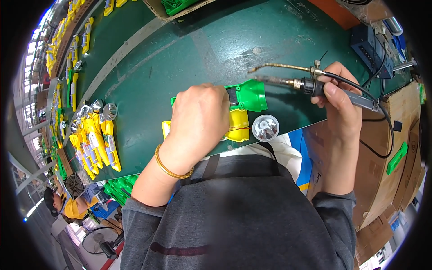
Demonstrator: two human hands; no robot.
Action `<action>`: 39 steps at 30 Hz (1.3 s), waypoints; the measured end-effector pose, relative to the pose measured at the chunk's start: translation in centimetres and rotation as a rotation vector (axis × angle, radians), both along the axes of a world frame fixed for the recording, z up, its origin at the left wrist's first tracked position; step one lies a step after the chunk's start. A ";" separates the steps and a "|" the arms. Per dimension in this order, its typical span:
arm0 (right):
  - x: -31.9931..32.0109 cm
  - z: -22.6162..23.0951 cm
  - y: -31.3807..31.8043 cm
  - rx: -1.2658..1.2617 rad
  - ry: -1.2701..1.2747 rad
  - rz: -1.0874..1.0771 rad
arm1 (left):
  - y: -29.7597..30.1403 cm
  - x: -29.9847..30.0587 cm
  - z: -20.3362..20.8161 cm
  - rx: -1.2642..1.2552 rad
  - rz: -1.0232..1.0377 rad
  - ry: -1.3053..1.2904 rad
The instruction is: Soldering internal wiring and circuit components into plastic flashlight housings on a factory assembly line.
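Observation:
My right hand point(338, 96) grips a soldering iron point(310, 86) with a thin brass solder-feed tube point(281, 66) fixed above its barrel. The iron's tip points left, over the wide end of a green plastic flashlight housing half point(253, 95). Closed and knuckles up, my left hand point(198, 114) covers the middle of the work; its fingertips and anything between them are hidden. Just below the green half lies a yellow housing half point(239, 125), partly under that hand. A thin red wire runs from there toward a round silver reflector point(265, 128) at the table's near edge.
Several yellow flashlight bodies with reflectors point(96, 141) lie heaped at left on the green table point(148, 85). A cardboard box with green parts point(168, 15) stands at the back. At right are a blue power unit point(371, 49), the iron's black cable and cardboard boxes point(373, 175).

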State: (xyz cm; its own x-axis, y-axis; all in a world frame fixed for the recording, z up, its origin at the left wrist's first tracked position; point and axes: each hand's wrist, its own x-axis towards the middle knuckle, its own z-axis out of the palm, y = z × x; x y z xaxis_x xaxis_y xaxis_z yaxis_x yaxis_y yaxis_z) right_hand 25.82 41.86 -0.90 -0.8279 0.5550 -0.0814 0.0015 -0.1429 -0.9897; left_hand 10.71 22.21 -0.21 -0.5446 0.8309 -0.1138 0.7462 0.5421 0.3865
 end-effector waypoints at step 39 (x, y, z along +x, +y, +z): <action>0.0 -3.7 -4.9 -0.347 0.194 -0.353 | -4.7 -4.0 0.4 0.172 -0.069 -0.005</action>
State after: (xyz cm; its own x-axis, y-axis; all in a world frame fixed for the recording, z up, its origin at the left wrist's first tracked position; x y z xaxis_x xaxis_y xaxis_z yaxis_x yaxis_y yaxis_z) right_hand 25.84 36.99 -4.59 -0.6134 0.7704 -0.1737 -0.2844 -0.4207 -0.8615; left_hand 6.72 17.48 0.19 -0.4854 0.8738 0.0303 0.7773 0.4153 0.4726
